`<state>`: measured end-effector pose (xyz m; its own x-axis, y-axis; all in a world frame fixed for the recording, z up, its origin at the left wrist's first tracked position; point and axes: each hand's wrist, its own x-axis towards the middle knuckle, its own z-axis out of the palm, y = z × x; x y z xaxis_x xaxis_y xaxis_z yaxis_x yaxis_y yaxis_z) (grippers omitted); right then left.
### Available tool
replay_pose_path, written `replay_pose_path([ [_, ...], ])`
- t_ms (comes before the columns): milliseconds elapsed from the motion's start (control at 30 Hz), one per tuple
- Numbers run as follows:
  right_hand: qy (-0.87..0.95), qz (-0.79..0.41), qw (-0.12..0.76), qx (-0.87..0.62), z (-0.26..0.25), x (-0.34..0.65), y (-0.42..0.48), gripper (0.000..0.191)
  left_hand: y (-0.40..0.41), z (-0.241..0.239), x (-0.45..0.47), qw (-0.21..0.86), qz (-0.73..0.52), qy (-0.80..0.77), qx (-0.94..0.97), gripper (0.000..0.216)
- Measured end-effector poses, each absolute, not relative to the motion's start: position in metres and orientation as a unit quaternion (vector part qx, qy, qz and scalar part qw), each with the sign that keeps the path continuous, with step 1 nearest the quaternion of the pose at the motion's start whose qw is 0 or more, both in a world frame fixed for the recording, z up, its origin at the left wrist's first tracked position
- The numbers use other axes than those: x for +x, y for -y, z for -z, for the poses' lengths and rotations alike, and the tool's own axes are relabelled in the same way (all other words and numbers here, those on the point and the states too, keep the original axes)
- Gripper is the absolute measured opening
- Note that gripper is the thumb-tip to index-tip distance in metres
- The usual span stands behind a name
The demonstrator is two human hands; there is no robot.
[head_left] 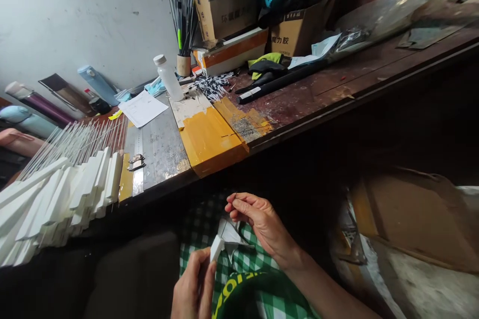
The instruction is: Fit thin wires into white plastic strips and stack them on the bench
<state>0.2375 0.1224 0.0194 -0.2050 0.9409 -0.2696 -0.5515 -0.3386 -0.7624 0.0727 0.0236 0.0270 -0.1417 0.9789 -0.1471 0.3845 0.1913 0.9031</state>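
My left hand (192,284) grips a small white block (216,248) between thumb and fingers, low over the lap. Just above and to the right of it, my right hand (258,217) is closed in a pinch. Whatever its fingertips hold, if anything, is too small to make out. A crumpled white sheet (232,236) lies on the green checked cloth (262,299) under the hands. On the bench to the left is a pile of long white blocks (90,184), with thin rods (86,134) extending behind them.
The bench carries a white-capped bottle (170,79), black-and-white small pieces (213,85), a paper sheet (143,108), a steel ruler (138,174) and a black tube (273,83). Cardboard boxes (228,15) stand behind. An orange-taped edge (213,139) faces me. Cardboard (411,214) lies at lower right.
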Motion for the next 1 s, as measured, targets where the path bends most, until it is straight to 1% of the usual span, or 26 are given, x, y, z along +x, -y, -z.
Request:
replay_pose_path([
  [133, 0.263, -0.739, 0.505, -0.360, -0.011, 0.241, -0.130, 0.019, -0.025, -0.021, 0.070, 0.459, -0.368, -0.639, 0.496, 0.028],
  [267, 0.283, -0.770, 0.470, -0.326, -0.008, 0.245, -0.139, 0.022, -0.030, -0.014, 0.067, 0.590, -0.370, -0.595, 0.401, 0.032],
  [333, 0.296, -0.784, 0.450, -0.309, -0.009, 0.248, -0.142, 0.022, -0.032, -0.011, 0.066, 0.636, -0.365, -0.573, 0.366, 0.034],
  [467, 0.323, -0.795, 0.418, -0.299, -0.011, 0.251, -0.146, 0.024, -0.036, -0.006, 0.063, 0.671, -0.374, -0.551, 0.325, 0.035],
  [600, 0.352, -0.770, 0.418, -0.330, -0.007, 0.250, -0.148, 0.025, -0.036, -0.003, 0.062, 0.674, -0.380, -0.555, 0.306, 0.037],
  [700, 0.388, -0.721, 0.438, -0.372, -0.004, 0.248, -0.149, 0.028, -0.035, -0.005, 0.062, 0.665, -0.401, -0.558, 0.293, 0.037],
  [833, 0.462, -0.638, 0.463, -0.405, -0.015, 0.241, -0.149, 0.029, -0.037, -0.015, 0.053, 0.615, -0.458, -0.573, 0.290, 0.033],
  [900, 0.552, -0.570, 0.462, -0.396, -0.027, 0.234, -0.151, 0.025, -0.040, -0.024, 0.043, 0.576, -0.487, -0.589, 0.290, 0.032],
  [1000, 0.704, -0.418, 0.477, -0.320, -0.045, 0.216, -0.160, 0.022, -0.046, -0.042, 0.025, 0.531, -0.520, -0.610, 0.274, 0.035],
])
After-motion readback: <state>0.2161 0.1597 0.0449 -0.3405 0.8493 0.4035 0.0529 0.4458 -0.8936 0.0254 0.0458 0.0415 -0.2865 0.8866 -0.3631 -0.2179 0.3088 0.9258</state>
